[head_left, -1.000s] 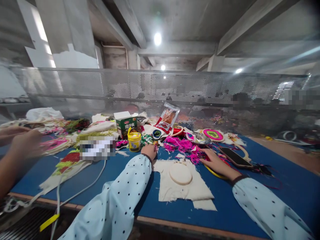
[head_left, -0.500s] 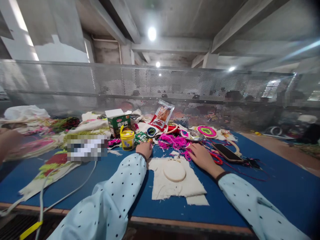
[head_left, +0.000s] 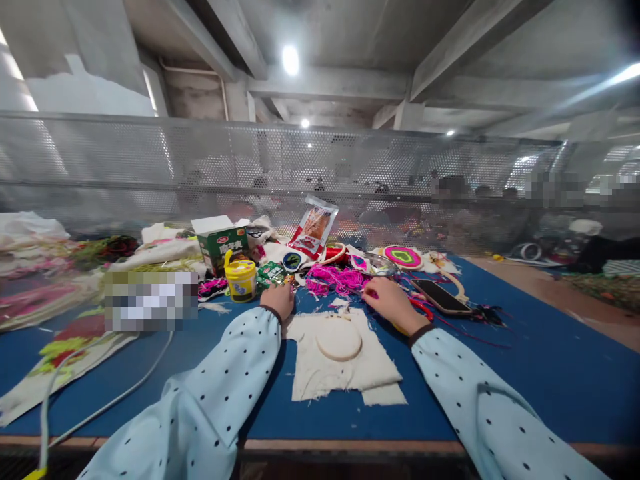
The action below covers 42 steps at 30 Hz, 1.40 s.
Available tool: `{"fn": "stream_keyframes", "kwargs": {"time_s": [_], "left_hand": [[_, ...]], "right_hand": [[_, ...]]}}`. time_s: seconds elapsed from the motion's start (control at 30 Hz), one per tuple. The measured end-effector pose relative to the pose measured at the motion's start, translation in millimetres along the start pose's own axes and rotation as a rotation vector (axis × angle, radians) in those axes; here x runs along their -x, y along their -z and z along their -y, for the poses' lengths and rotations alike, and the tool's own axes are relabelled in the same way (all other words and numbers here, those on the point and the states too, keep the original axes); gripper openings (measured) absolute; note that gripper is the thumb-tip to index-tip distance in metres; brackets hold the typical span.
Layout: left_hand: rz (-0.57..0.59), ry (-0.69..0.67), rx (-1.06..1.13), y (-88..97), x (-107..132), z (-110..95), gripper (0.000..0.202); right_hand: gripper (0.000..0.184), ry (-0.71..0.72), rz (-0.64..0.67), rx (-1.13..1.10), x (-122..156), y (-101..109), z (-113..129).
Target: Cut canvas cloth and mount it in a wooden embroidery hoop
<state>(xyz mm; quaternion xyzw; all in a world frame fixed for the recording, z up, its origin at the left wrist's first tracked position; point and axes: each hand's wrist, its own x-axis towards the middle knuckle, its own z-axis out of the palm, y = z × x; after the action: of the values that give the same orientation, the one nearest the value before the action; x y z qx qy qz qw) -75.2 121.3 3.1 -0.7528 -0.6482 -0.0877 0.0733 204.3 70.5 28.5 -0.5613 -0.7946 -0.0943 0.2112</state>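
Foreshortened, the fingers of my left hand (head_left: 279, 300) lie forward on the table beside a green snack packet (head_left: 271, 274), with nothing seen in them. My right hand (head_left: 393, 301) is at the right edge of a tangle of magenta yarn (head_left: 333, 281). Its fingers are bent together, and whatever they pinch is hidden. Between my forearms lies a cream cloth (head_left: 320, 380) with a round embroidery hoop (head_left: 339, 339) on it. Red-handled scissors (head_left: 423, 308) show partly behind my right hand.
A yellow tub (head_left: 241, 280) and green box (head_left: 220, 243) stand left of the yarn. Behind it leans a red snack pouch (head_left: 314, 227). A phone (head_left: 441, 297) lies to the right. A white cable (head_left: 117, 399) crosses the left side. A perforated metal screen (head_left: 280, 160) borders the back.
My right hand has drawn its fingers in at the yarn's edge. My left hand stays by the packet. The view has shifted right, and a blurred hand at the far left has left the picture.
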Motion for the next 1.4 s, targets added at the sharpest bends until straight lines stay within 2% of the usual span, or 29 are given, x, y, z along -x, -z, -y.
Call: {"fn": "stream_keyframes", "kwargs": {"time_s": [0.1, 0.2, 0.27, 0.33, 0.47, 0.57, 0.6, 0.67, 0.77, 0.9, 0.97, 1.03, 1.13, 1.2, 1.3, 1.4], "left_hand": [[0.006, -0.013, -0.001, 0.0, 1.0, -0.3, 0.031], [-0.017, -0.013, -0.006, 2.6, 3.1, -1.0, 0.033], [-0.089, -0.042, -0.003, 7.9, 5.1, -3.9, 0.034], [-0.221, -0.155, 0.025, 17.0, 8.7, -11.0, 0.033], [-0.443, -0.489, 0.155, 41.0, 26.3, -39.6, 0.035], [-0.493, -0.680, 0.183, 53.5, 45.1, -62.5, 0.042], [-0.508, -0.702, 0.181, 55.5, 50.1, -67.5, 0.043], [-0.530, -0.664, 0.184, 57.2, 55.8, -72.4, 0.039], [-0.556, -0.628, 0.189, 56.2, 54.5, -70.0, 0.029], [-0.576, -0.601, 0.154, 53.4, 46.2, -62.7, 0.029], [-0.582, -0.568, 0.132, 51.8, 42.6, -57.8, 0.030], [-0.596, -0.549, 0.124, 50.2, 39.1, -49.8, 0.030], [-0.672, -0.543, 0.136, 48.3, 33.0, -32.5, 0.026], [-0.726, -0.539, 0.157, 47.5, 28.5, -21.6, 0.024], [-0.741, -0.516, 0.167, 45.2, 22.9, -12.4, 0.022], [-0.682, -0.541, 0.189, 40.1, 19.6, -12.1, 0.022]], "right_hand": [[0.021, -0.046, -0.131, -0.270, 1.1, 12.2, -10.0], [0.026, -0.119, -0.248, -0.651, -1.8, 20.2, -14.0], [0.029, -0.194, -0.292, -0.895, -3.5, 24.4, -11.7], [0.030, -0.236, -0.326, -1.047, -3.8, 27.4, -4.5], [0.025, -0.171, -0.374, -1.079, 0.2, 28.8, 22.9], [0.021, -0.096, -0.360, -1.110, 5.3, 28.8, 43.4], [0.020, -0.071, -0.365, -1.111, 6.9, 29.3, 48.2], [0.017, -0.025, -0.394, -1.106, 9.6, 31.1, 54.3], [0.014, 0.012, -0.414, -1.131, 11.6, 33.6, 58.5], [0.015, 0.016, -0.323, -1.193, 9.8, 31.4, 57.9], [0.017, 0.017, -0.248, -1.159, 7.8, 28.0, 49.8], [0.018, 0.015, -0.180, -1.004, 6.2, 23.5, 34.2], [0.016, 0.020, -0.117, -0.544, 6.1, 14.2, 2.6], [0.016, 0.032, -0.040, -0.334, 7.2, 6.0, -15.7], [0.022, 0.066, 0.071, -0.241, 8.9, -7.5, -28.8], [0.031, 0.096, 0.080, -0.259, 10.1, -18.8, -27.2]]}}
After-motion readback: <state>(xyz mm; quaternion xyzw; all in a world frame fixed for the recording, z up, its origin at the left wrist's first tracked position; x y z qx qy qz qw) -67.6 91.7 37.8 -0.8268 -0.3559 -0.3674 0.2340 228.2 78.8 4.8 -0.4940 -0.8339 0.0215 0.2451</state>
